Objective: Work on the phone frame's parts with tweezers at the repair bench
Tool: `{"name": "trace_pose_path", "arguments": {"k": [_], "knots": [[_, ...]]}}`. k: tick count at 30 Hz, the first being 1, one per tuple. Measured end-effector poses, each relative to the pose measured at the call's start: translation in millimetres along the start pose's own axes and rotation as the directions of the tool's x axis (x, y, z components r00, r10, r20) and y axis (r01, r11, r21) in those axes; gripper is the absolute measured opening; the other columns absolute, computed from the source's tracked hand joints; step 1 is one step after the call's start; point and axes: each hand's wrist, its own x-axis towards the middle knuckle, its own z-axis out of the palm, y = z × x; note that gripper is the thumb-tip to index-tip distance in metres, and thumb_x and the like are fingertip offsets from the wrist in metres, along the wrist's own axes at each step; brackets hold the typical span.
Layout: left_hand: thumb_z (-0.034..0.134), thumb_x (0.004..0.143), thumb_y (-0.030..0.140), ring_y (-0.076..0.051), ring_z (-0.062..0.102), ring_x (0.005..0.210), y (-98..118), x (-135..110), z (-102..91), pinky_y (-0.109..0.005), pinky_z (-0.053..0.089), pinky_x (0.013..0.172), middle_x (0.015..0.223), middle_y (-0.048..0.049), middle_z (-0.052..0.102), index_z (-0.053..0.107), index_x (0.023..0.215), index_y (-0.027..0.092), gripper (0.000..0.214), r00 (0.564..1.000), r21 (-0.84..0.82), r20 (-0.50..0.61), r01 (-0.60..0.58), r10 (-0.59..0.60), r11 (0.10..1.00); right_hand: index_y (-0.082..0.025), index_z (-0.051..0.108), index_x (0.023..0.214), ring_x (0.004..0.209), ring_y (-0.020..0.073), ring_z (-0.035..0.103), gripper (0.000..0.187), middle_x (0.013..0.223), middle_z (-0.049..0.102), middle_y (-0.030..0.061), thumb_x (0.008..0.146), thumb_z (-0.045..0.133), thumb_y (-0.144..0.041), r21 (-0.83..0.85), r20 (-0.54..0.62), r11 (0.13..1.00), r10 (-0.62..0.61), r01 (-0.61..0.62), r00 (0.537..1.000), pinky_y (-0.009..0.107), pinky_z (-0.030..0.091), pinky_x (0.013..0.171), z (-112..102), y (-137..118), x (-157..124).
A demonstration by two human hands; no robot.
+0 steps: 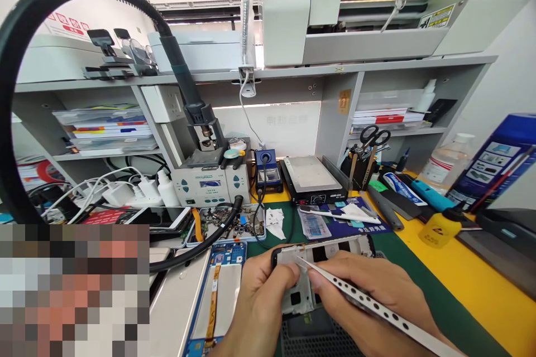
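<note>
A phone frame (305, 293), pale inside with a black edge, is tilted up in front of me. My left hand (262, 295) grips its left end, thumb pressed on the inner face. In my right hand (372, 290) are perforated metal tweezers (360, 294), their tips close to the thumb of my left hand at the frame's upper left. Whether the tips touch the frame I cannot tell. Below the frame lies a dark perforated mat (322, 337), and an opened blue phone body (221, 290) with an orange flex cable (213, 301) lies to the left.
A hot-air station (213, 181) and its thick black hose (201, 248) stand behind on the left. A tray of small parts (251, 223), a hot plate (314, 178) and a soldering-iron stand (268, 170) sit behind my hands. On the right is a yellow bottle (441, 228).
</note>
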Motion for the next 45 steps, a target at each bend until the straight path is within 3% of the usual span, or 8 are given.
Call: {"name": "trace_pose_path", "arguments": {"k": [4, 8, 13, 17, 26, 33, 38, 45], "knots": [[0.068, 0.075, 0.029, -0.014, 0.041, 0.066, -1.9, 2.6, -5.1, -0.025, 0.038, 0.06, 0.069, -0.0006, 0.055, 0.066, 0.066, 0.015, 0.017, 0.999, -0.01, 0.03, 0.017, -0.017, 1.0, -0.023, 0.075, 0.08, 0.053, 0.0151, 0.07, 0.022, 0.065, 0.075, -0.0015, 0.093, 0.057, -0.02, 0.034, -0.093, 0.999, 0.036, -0.033, 0.995, 0.021, 0.056, 0.051, 2.5, 0.2, -0.2], [0.068, 0.074, 0.029, -0.014, 0.042, 0.065, -0.4, 3.9, -5.9, -0.026, 0.039, 0.061, 0.067, 0.0, 0.054, 0.066, 0.066, 0.015, 0.017, 0.998, -0.009, 0.055, 0.01, -0.009, 1.0, -0.022, 0.074, 0.077, 0.05, 0.0138, 0.068, 0.022, 0.061, 0.072, -0.002, 0.092, 0.059, -0.02, 0.063, -0.074, 0.998, 0.016, -0.011, 0.997, 0.02, 0.053, 0.05, 3.6, 2.5, -1.1], [0.069, 0.07, 0.029, -0.014, 0.042, 0.064, 0.0, 3.3, -3.0, -0.025, 0.039, 0.059, 0.065, 0.0002, 0.055, 0.066, 0.064, 0.015, 0.015, 0.999, -0.041, -0.03, 0.029, -0.03, 0.999, -0.022, 0.073, 0.074, 0.044, 0.0114, 0.062, 0.023, 0.056, 0.067, -0.0038, 0.091, 0.058, -0.019, 0.044, -0.096, 0.998, 0.05, -0.046, 0.994, 0.02, 0.048, 0.046, 1.7, 2.8, -1.8], [0.071, 0.068, 0.029, -0.014, 0.044, 0.064, -0.2, 3.3, -1.8, -0.026, 0.041, 0.061, 0.065, 0.0, 0.057, 0.066, 0.065, 0.015, 0.015, 0.998, -0.046, -0.024, 0.06, -0.061, 0.997, -0.023, 0.071, 0.073, 0.048, 0.0135, 0.065, 0.023, 0.059, 0.068, -0.003, 0.091, 0.058, -0.02, 0.022, -0.058, 0.999, 0.035, -0.034, 0.998, 0.021, 0.051, 0.05, 2.8, 2.8, -1.3], [0.075, 0.063, 0.022, -0.013, 0.051, 0.056, 4.4, 3.2, 1.8, -0.023, 0.042, 0.055, 0.059, 0.0031, 0.058, 0.064, 0.065, 0.016, 0.013, 0.956, -0.247, -0.222, 0.136, -0.192, 0.96, -0.027, 0.07, 0.072, 0.045, 0.0095, 0.066, 0.019, 0.056, 0.068, -0.0079, 0.089, 0.061, -0.024, 0.098, -0.12, 0.978, 0.193, -0.182, 0.974, 0.013, 0.05, 0.044, -10.6, 0.9, -3.2], [0.079, 0.079, 0.03, -0.013, 0.06, 0.059, 3.3, 10.1, -1.4, -0.025, 0.048, 0.062, 0.067, -0.0028, 0.07, 0.075, 0.089, 0.012, 0.021, 0.988, -0.152, 0.057, 0.152, -0.145, 0.977, -0.029, 0.073, 0.078, 0.046, 0.0136, 0.068, 0.018, 0.058, 0.071, -0.0053, 0.091, 0.065, -0.038, 0.039, -0.307, 0.968, 0.248, -0.248, 0.919, 0.017, 0.052, 0.04, -6.9, 3.5, -19.0], [0.078, 0.078, 0.023, -0.014, 0.062, 0.063, 5.5, 8.6, -1.8, -0.024, 0.048, 0.062, 0.071, -0.0042, 0.072, 0.076, 0.091, 0.012, 0.016, 0.987, -0.178, 0.034, 0.162, -0.159, 0.971, -0.029, 0.072, 0.077, 0.044, 0.0151, 0.065, 0.017, 0.057, 0.069, -0.0046, 0.09, 0.065, -0.036, -0.02, -0.378, 0.974, 0.201, -0.225, 0.904, 0.021, 0.051, 0.043, -8.9, 2.7, -13.0], [0.075, 0.077, 0.02, -0.01, 0.053, 0.063, 5.4, 8.7, -4.4, -0.019, 0.043, 0.057, 0.068, 0.0, 0.065, 0.073, 0.074, 0.014, 0.007, 0.995, -0.127, 0.041, 0.094, -0.09, 0.987, -0.024, 0.072, 0.09, 0.053, 0.0151, 0.066, 0.012, 0.068, 0.071, -0.0022, 0.093, 0.062, -0.019, -0.026, -0.122, 0.998, -0.053, 0.05, 0.991, 0.025, 0.052, 0.053, -5.9, 13.1, -5.8]]}}
